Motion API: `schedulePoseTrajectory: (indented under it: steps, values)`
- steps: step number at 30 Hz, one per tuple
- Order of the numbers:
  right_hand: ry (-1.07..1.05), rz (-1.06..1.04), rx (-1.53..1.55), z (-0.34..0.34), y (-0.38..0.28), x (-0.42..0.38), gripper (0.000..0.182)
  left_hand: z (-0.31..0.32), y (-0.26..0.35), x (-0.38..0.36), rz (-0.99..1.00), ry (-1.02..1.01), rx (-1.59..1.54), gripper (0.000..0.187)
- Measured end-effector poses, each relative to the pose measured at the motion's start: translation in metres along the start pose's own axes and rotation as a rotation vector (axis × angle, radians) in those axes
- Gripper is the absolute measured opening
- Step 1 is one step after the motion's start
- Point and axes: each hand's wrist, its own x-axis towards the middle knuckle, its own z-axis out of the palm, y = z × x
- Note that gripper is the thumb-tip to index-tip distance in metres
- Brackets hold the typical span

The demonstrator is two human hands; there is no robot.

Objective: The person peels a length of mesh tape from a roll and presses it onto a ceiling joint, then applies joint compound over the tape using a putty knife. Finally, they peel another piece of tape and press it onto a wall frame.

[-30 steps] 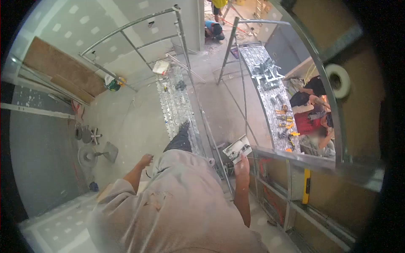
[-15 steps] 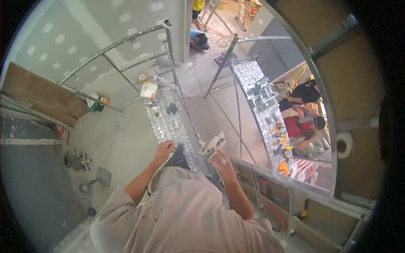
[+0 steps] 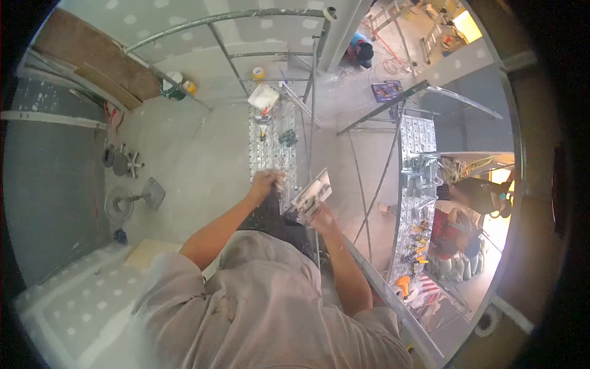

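Observation:
My left hand (image 3: 268, 184) is raised over the near part of a perforated metal plank (image 3: 270, 158); its fingers are curled and blurred, and whatever they may hold is too small to name. In my right hand (image 3: 322, 218) is a flat, pale rectangular trowel (image 3: 312, 193) with grey compound smeared on it. The trowel lies tilted, right of the plank. Farther along the plank rest a scraper (image 3: 263, 126), a dark grey clump (image 3: 287, 138) and a white tub (image 3: 264, 97).
Scaffold frames (image 3: 313, 92) rise beyond the plank. A second plank (image 3: 413, 203) on the right carries metal brackets, several tools and an orange tool (image 3: 403, 284). Co-workers are beside it, and another person (image 3: 360, 50) crouches at the back. A fan (image 3: 123, 204) stands left.
The view has turned, so the plank now points more straight ahead and the surroundings have shifted right. My left hand is a little farther forward; the trowel is still in my right hand.

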Motion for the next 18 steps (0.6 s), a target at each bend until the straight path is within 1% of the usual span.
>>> schedulePoseTrajectory:
  steps: [1,2,3,4,5,7,8,9,10,11,13,14,15,16,17,18]
  values:
    - [0.011,0.015,0.000,-0.031,-0.009,0.010,0.039,-0.022,0.011,0.005,-0.039,0.092,0.138,0.025]
    - [-0.009,-0.023,-0.239,-0.074,-0.021,0.022,0.038,-0.049,0.003,0.018,-0.039,0.203,0.198,0.024]
    - [-0.028,-0.057,-0.477,-0.098,-0.027,0.030,0.036,-0.074,-0.001,0.030,-0.074,0.291,0.178,0.025]
    - [0.319,-0.024,-0.177,-0.059,-0.030,0.031,0.040,-0.096,-0.008,0.039,-0.110,0.379,0.156,0.025]
    - [0.329,-0.013,-0.184,-0.068,-0.035,0.039,0.040,-0.115,-0.025,0.049,-0.118,0.388,0.145,0.025]
    - [0.387,-0.070,-0.353,-0.114,-0.053,0.049,0.036,-0.154,-0.062,0.078,0.429,0.509,0.534,0.037]
    - [0.366,-0.129,-1.191,-0.098,-0.061,0.043,0.033,-0.173,-0.069,0.087,0.420,0.511,0.530,0.037]
    - [0.287,-0.174,-2.025,-0.082,-0.067,0.042,0.029,-0.194,-0.077,0.096,0.162,0.489,0.487,0.043]
    - [0.292,-0.163,-2.024,-0.088,-0.068,0.059,0.029,-0.212,-0.085,0.110,-0.095,0.462,0.439,0.050]
    - [0.391,-0.134,-1.860,-0.104,-0.069,0.084,0.029,-0.230,-0.100,0.133,-0.100,0.462,0.438,0.050]
    - [0.572,-0.049,-1.532,-0.150,-0.072,0.126,0.028,-0.265,-0.163,0.171,-0.464,0.543,0.137,0.046]
    - [0.663,-0.009,-1.370,-0.174,-0.077,0.145,0.027,-0.278,-0.197,0.189,-0.482,0.547,0.123,0.046]
    - [0.747,0.023,-1.204,-0.198,-0.081,0.167,0.027,-0.295,-0.232,0.210,-0.333,0.284,0.920,0.043]
    - [0.829,0.051,-1.033,-0.221,-0.085,0.191,0.027,-0.319,-0.278,0.235,-0.123,-0.055,1.680,0.041]
    - [0.899,0.100,-1.211,-0.244,-0.089,0.216,0.032,-0.363,-0.359,0.266,-0.415,-0.076,1.282,0.070]
    - [0.910,0.122,-1.218,-0.254,-0.092,0.234,0.032,-0.372,-0.377,0.276,-0.434,-0.079,1.266,0.070]
